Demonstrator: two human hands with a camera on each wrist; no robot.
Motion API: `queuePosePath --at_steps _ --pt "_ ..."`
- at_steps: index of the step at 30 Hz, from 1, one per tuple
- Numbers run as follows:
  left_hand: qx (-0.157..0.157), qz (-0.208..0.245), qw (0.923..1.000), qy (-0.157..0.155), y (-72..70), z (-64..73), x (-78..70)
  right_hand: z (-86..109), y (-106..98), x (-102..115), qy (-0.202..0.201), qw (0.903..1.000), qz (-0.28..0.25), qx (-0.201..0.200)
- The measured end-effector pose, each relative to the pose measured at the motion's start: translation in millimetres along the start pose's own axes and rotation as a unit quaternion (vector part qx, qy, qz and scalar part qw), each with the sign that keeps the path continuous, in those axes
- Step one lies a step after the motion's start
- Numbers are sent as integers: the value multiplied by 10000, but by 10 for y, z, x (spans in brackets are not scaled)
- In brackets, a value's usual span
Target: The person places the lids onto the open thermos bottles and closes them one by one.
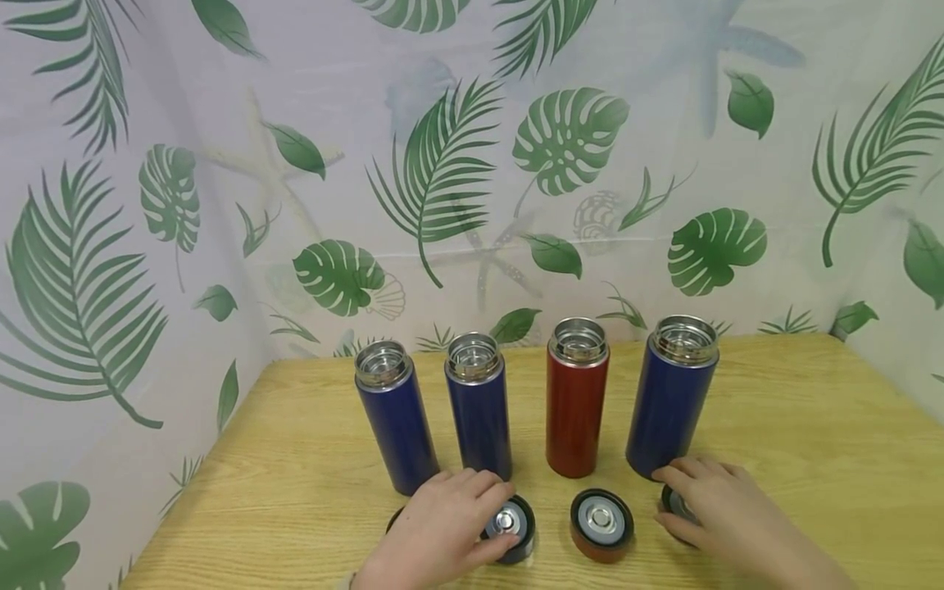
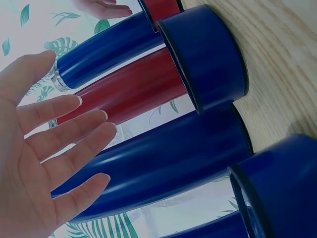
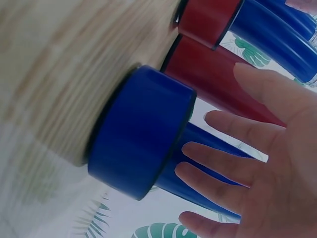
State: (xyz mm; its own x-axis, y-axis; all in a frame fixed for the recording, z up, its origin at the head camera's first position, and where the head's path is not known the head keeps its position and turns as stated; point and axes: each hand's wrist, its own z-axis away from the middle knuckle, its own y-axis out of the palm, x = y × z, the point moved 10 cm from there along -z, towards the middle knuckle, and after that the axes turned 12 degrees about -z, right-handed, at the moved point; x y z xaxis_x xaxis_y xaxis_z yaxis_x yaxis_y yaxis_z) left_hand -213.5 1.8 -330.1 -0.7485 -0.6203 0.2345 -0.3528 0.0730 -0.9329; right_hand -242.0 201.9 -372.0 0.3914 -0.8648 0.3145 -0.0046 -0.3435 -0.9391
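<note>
Over the second lid from the left, a blue one [image 1: 522, 528] lying with its inner side up, hovers my left hand [image 1: 446, 528]. The left wrist view shows its fingers [image 2: 74, 134] spread and apart from that blue lid [image 2: 213, 59]. My right hand [image 1: 726, 510] reaches over the rightmost blue lid [image 1: 676, 506] and partly hides it. In the right wrist view its fingers [image 3: 218, 163] are loosely extended beside the lid [image 3: 141, 131], holding nothing. Between the hands lies a red lid [image 1: 601, 528]. The leftmost lid [image 1: 394, 519] is mostly hidden behind my left hand.
Behind the lids, uncapped bottles stand upright in a row: blue [image 1: 398, 434], blue [image 1: 479, 426], red [image 1: 578, 410] and blue [image 1: 673, 401]. They are on a wooden table [image 1: 811, 426]. A leaf-patterned curtain [image 1: 472, 205] hangs along the table's back and sides.
</note>
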Motion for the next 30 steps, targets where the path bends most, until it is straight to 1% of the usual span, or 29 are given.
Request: queuePosePath --at_steps 6,10,14,26,30 --pt "32 -9 10000 -4 4 -5 1 -12 48 -52 48 9999 -7 133" --pt "19 -15 10000 12 1 -4 -7 -11 102 -102 181 9993 -36 319" --pt "27 -45 10000 16 5 -2 -11 -11 134 -125 224 9989 -30 418" --pt "194 33 9998 -36 51 1 3 -9 185 -145 173 9985 -63 506" --pt "104 -4 9999 -16 42 3 0 -10 203 -161 185 9983 -55 556"
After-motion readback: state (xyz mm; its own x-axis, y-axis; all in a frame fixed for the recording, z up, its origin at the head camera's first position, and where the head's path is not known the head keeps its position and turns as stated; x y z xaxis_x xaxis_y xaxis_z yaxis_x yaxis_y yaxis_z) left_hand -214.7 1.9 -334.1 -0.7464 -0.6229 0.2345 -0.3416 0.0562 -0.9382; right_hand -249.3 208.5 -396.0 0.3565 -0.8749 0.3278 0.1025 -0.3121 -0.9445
